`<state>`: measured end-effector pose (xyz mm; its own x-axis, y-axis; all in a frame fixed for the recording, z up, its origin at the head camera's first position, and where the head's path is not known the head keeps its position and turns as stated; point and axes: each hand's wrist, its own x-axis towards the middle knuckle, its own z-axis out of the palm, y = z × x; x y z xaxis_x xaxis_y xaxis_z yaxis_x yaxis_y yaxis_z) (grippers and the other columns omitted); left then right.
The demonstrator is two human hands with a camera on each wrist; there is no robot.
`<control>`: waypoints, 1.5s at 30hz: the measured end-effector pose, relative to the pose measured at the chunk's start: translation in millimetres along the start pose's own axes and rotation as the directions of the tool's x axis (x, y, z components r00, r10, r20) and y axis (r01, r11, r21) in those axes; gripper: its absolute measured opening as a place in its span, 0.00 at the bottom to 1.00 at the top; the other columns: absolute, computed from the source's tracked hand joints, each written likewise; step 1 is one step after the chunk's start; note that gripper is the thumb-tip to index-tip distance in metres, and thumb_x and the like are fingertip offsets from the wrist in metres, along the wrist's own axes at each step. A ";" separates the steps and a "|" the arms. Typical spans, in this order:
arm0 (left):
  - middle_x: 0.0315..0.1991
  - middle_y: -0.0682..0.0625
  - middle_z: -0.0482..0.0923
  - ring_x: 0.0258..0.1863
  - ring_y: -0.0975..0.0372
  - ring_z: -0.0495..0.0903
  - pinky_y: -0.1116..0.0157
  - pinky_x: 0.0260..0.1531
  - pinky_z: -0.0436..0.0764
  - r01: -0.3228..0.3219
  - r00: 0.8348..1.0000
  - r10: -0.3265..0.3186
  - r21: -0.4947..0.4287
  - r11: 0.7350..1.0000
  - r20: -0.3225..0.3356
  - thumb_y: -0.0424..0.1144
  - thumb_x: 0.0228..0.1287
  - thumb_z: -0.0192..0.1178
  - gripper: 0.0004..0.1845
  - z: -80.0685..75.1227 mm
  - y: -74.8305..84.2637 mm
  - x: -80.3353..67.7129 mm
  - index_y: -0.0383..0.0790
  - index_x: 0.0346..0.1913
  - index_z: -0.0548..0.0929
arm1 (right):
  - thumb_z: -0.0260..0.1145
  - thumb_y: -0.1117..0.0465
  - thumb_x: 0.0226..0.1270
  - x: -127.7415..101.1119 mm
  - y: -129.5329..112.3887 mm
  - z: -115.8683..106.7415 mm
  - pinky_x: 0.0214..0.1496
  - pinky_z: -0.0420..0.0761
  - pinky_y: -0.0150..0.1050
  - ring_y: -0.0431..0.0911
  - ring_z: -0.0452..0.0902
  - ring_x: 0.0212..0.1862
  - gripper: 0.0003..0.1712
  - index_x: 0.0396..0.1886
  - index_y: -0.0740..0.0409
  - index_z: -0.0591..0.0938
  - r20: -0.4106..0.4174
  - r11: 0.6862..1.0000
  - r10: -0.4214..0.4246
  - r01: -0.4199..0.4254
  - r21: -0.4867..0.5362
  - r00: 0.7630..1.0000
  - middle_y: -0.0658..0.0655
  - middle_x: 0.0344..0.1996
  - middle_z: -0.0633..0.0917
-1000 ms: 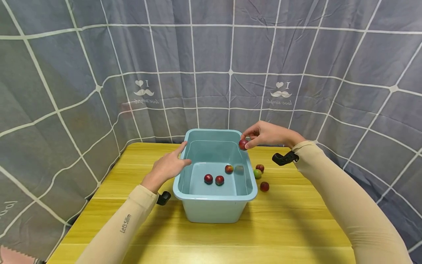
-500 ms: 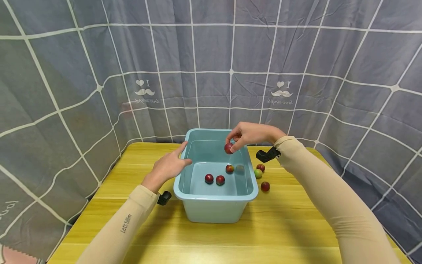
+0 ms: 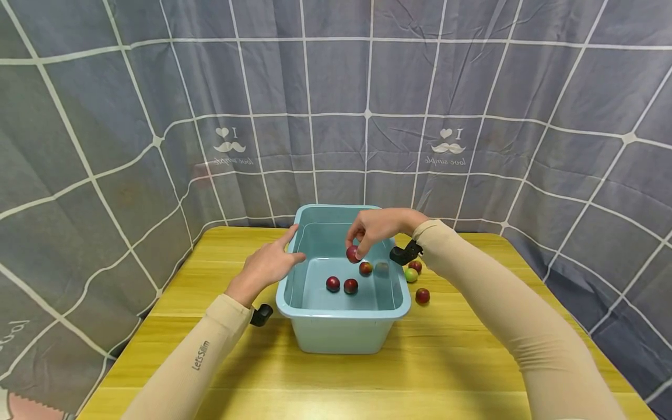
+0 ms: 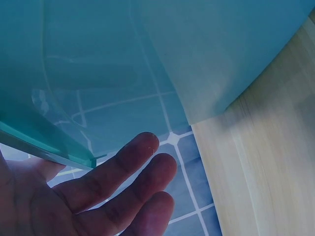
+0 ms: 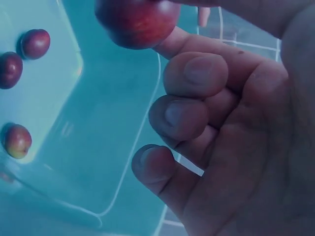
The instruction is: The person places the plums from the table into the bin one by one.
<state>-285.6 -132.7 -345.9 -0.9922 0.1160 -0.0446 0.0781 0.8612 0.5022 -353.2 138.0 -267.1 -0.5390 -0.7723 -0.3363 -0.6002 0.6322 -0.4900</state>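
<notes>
The right hand's [image 3: 375, 228] grip pinches a red plum [image 3: 352, 253] between thumb and fingertips, now lowered inside the blue tub [image 3: 343, 326], whereas a second ago it was at the tub's 2 o'clock rim. Three plums [image 3: 349, 286] lie on the tub floor below it, unmoved. The left hand [image 3: 268, 263] stays flat against the tub's 10 o'clock rim, fingers straight, grasping nothing. Outside, at the tub's 3 o'clock, two red fruits and a green fruit [image 3: 410, 275] rest on the yellow counter [image 3: 462, 361].
</notes>
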 end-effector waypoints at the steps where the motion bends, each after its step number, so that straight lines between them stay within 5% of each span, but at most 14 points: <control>1: 0.73 0.41 0.68 0.61 0.43 0.78 0.56 0.30 0.76 0.000 1.000 0.000 0.000 1.000 -0.001 0.61 0.67 0.52 0.43 0.1 -0.1 0.0 0.67 0.81 0.45 | 0.72 0.57 0.61 1.8 -0.9 1.0 0.31 0.62 0.35 0.40 0.64 0.25 0.10 0.43 0.48 0.88 0.011 1.000 0.003 -0.003 -0.005 1.000 0.46 0.18 0.71; 14: 0.74 0.41 0.66 0.63 0.41 0.76 0.54 0.32 0.77 -0.001 1.000 0.001 0.006 1.000 0.000 0.61 0.68 0.52 0.43 -0.7 -0.1 -0.2 0.67 0.81 0.45 | 0.72 0.61 0.61 20.2 -9.1 9.9 0.34 0.66 0.35 0.40 0.65 0.26 0.13 0.46 0.50 0.87 0.121 0.999 0.045 -0.047 0.015 0.992 0.47 0.20 0.72; 21: 0.74 0.40 0.67 0.60 0.42 0.78 0.56 0.30 0.76 0.005 1.000 -0.005 -0.002 1.000 0.011 0.60 0.68 0.52 0.43 0.0 0.6 -0.4 0.67 0.81 0.45 | 0.72 0.61 0.62 18.9 -8.5 10.7 0.33 0.65 0.35 0.40 0.61 0.25 0.16 0.50 0.50 0.86 0.116 0.998 0.048 -0.051 0.026 0.992 0.47 0.19 0.68; 32: 0.74 0.40 0.67 0.59 0.42 0.79 0.57 0.28 0.75 0.003 1.000 -0.002 -0.016 1.000 0.010 0.60 0.67 0.52 0.43 -0.5 -0.2 -0.6 0.67 0.81 0.45 | 0.69 0.62 0.66 -9.3 4.1 8.2 0.33 0.67 0.36 0.42 0.64 0.26 0.15 0.52 0.47 0.85 -0.051 0.997 -0.009 0.013 0.074 0.999 0.49 0.22 0.73; 45: 0.75 0.41 0.66 0.64 0.40 0.75 0.50 0.39 0.78 -0.004 1.000 0.004 -0.021 1.000 0.010 0.60 0.68 0.52 0.43 -0.1 -1.0 0.5 0.67 0.81 0.45 | 0.65 0.64 0.68 -57.2 30.1 11.0 0.53 0.82 0.43 0.50 0.74 0.32 0.16 0.55 0.52 0.84 -0.253 0.963 -0.022 0.089 0.256 0.967 0.54 0.24 0.72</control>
<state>-286.2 -133.6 -346.4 -0.9909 0.1245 -0.0508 0.0802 0.8504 0.5200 -333.9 200.6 -271.5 -0.6576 -0.7452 -0.1106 -0.4744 0.5236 -0.7077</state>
